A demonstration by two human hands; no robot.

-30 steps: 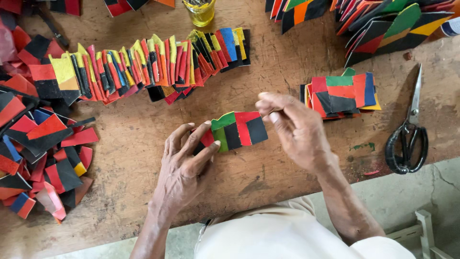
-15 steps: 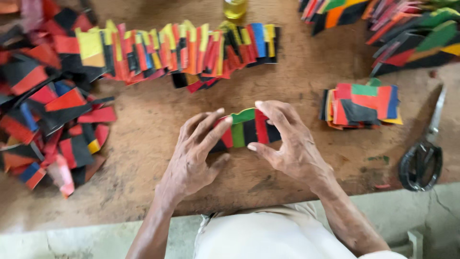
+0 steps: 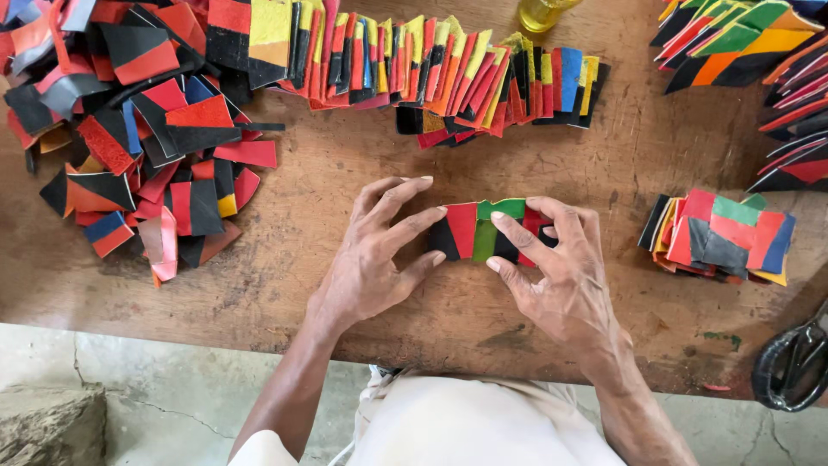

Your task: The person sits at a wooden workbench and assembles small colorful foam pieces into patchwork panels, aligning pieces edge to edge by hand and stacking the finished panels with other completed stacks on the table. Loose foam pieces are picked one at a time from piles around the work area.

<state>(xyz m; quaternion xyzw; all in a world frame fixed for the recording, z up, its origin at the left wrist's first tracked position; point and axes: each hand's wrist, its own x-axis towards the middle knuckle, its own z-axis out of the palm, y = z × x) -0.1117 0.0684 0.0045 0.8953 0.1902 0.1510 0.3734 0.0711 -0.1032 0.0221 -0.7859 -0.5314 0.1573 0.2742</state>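
Head view: a small rectangular patchwork piece of red, green and black leather-like material [image 3: 485,229] is pressed flat against the worn, scratched brown wooden tabletop [image 3: 345,173], directly between the two hands. The left hand [image 3: 375,255] is laid palm down with fingers spread and nearly straight, its fingertips resting on the piece's left edge. The right hand [image 3: 561,267] is likewise opened flat, its fingers covering the piece's right end; nothing is gripped, only held down. Beyond the fingertips, a long overlapping row of multicoloured flat patches [image 3: 448,73] is seen standing on edge. Out past the left hand, a loose heap of red and black offcuts [image 3: 147,147] is spread. Past the right hand, a small stack of sewn patchwork squares [image 3: 720,237] is lying, and black-handled scissors [image 3: 789,367] are partly shown at the frame edge.
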